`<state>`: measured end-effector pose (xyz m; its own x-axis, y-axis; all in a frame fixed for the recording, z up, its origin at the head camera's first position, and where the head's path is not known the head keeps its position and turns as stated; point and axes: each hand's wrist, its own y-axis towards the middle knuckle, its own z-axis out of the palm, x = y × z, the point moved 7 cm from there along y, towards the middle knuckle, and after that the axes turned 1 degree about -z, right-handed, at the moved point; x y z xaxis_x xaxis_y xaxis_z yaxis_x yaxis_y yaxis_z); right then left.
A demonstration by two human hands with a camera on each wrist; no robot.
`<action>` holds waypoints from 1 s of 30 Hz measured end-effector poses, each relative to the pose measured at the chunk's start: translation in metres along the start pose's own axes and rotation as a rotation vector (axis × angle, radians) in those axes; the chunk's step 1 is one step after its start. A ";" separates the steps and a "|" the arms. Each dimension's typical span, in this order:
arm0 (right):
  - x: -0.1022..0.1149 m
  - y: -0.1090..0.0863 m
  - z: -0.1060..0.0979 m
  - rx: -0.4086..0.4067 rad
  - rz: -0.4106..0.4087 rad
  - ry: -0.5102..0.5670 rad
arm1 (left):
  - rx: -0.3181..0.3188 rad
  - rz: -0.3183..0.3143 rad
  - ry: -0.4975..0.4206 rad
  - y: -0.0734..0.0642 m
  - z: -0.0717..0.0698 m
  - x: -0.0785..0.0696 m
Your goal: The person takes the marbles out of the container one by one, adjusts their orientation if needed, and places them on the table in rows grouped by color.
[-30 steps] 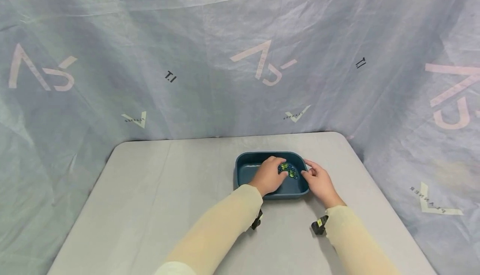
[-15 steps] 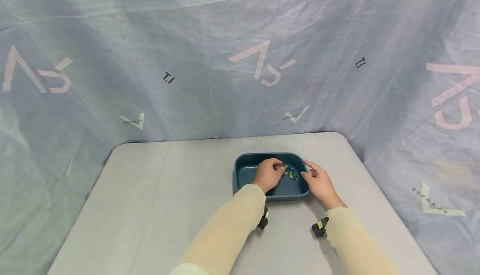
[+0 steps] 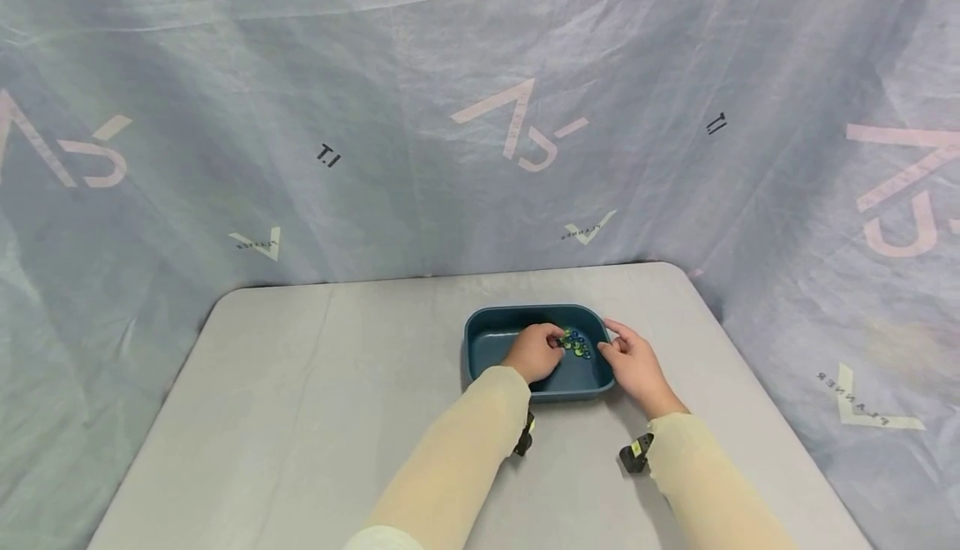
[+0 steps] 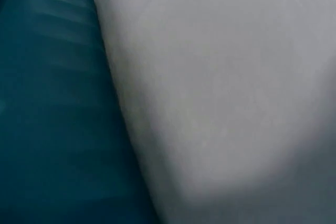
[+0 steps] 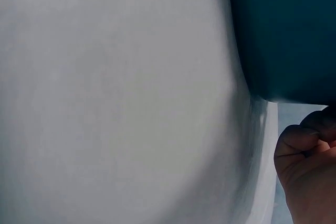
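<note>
A dark teal rectangular tub (image 3: 480, 342) rests on the table in the head view. Several small, shiny blue and green round pieces, like glass beads (image 3: 577, 347), are grouped on its floor toward the right end. My left hand (image 3: 532, 353) reaches into the tub over its front side, its curved fingers and thumb at the left edge of the beads. I cannot tell whether a bead is between them. At the right end, my right hand (image 3: 639, 371) grips the tub's wall, thumb at the rim; in the right wrist view its curled fingers (image 5: 299, 142) show by the tub's corner.
The tub stands on a pale cloth-covered table (image 3: 360, 400), right of its middle. Printed grey sheeting (image 3: 420, 158) hangs behind the table and along both sides. A small black wrist camera (image 3: 636, 455) hangs under the right cuff, and another (image 3: 524, 436) under the left.
My left hand's fingers and thumb, spread over the beads a second ago, have drawn together and pulled back a little left. My right hand keeps its hold on the rim; the view has shifted slightly.
</note>
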<state>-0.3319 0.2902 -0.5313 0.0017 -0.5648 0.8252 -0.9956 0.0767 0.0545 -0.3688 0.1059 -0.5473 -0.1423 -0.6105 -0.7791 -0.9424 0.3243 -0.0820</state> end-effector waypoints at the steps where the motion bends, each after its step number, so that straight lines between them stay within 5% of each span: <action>1: 0.000 0.000 0.000 0.001 0.002 -0.001 | 0.003 0.005 0.015 0.000 0.001 -0.001; 30: -0.001 -0.001 0.002 -0.002 -0.006 0.020 | -0.001 0.044 0.257 -0.005 0.002 -0.005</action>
<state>-0.3313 0.2895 -0.5330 0.0094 -0.5490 0.8358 -0.9953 0.0750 0.0604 -0.3623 0.1092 -0.5442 -0.2555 -0.7591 -0.5988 -0.9337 0.3544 -0.0509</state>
